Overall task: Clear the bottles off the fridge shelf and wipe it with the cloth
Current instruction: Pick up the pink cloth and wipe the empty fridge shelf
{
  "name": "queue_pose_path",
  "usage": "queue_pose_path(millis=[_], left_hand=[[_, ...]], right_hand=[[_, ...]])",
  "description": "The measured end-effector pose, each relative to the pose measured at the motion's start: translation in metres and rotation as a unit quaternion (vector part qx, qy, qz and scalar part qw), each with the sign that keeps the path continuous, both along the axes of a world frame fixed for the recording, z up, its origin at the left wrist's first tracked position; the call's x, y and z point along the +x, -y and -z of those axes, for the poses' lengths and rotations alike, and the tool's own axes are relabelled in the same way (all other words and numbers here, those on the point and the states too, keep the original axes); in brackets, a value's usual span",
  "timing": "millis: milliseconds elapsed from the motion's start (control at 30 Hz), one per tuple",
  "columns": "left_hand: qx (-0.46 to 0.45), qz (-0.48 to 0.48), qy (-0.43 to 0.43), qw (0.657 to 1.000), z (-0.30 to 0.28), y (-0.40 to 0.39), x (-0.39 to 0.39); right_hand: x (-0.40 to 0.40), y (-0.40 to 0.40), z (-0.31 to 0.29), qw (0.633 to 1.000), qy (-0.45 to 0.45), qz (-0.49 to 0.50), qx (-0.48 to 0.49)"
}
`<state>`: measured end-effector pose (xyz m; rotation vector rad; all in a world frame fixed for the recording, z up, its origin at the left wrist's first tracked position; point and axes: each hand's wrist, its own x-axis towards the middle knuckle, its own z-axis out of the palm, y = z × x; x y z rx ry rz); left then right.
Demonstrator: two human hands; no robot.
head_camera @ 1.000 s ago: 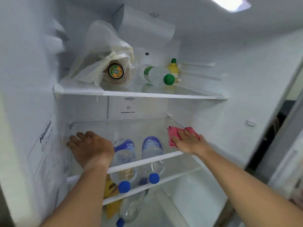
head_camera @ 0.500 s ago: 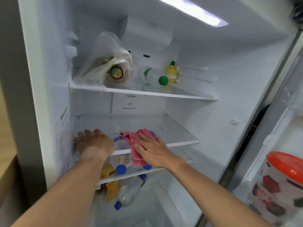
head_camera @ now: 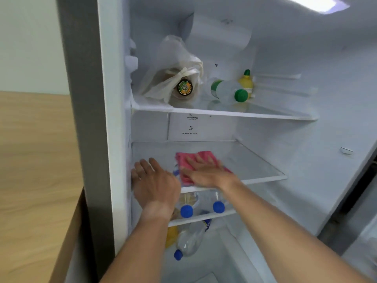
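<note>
Your right hand's fingers lie flat, pressing the pink cloth near the glass shelf's front-left; left hand splayed, empty, at its left edge. Pressing hard near the front edge could tip the shelf onto the bottles beneath.

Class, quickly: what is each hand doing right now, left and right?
Left hand: open, flat at the left end of the glass shelf, holding nothing.
Right hand: open, palm pressing the pink cloth onto the shelf.
</note>
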<state>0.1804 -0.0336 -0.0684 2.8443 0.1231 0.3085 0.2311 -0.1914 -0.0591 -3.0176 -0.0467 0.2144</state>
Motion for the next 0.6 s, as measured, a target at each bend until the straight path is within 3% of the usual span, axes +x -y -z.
queue_pose_path(millis=[100,200,267,433,600], left_hand=[[-0.012,-0.007,0.023,1.0,0.001,-0.004,0.002],[0.014,-0.003,0.031,0.999,0.003,-0.004,0.003],[0.035,-0.008,0.026,0.999,0.003,-0.002,0.003],[0.073,-0.016,0.011,0.997,0.001,-0.001,0.006],[0.078,-0.021,0.014,0.997,0.0,0.003,0.002]], right_hand=[[0.029,-0.057,-0.004,0.991,0.006,-0.137,0.004],[0.056,-0.043,-0.009,0.985,0.02,-0.17,-0.03],[0.067,-0.004,-0.008,0.992,0.028,-0.123,-0.018],[0.048,0.141,-0.003,0.991,0.04,0.12,-0.033],[-0.003,0.175,0.008,0.982,0.039,0.182,-0.031]])
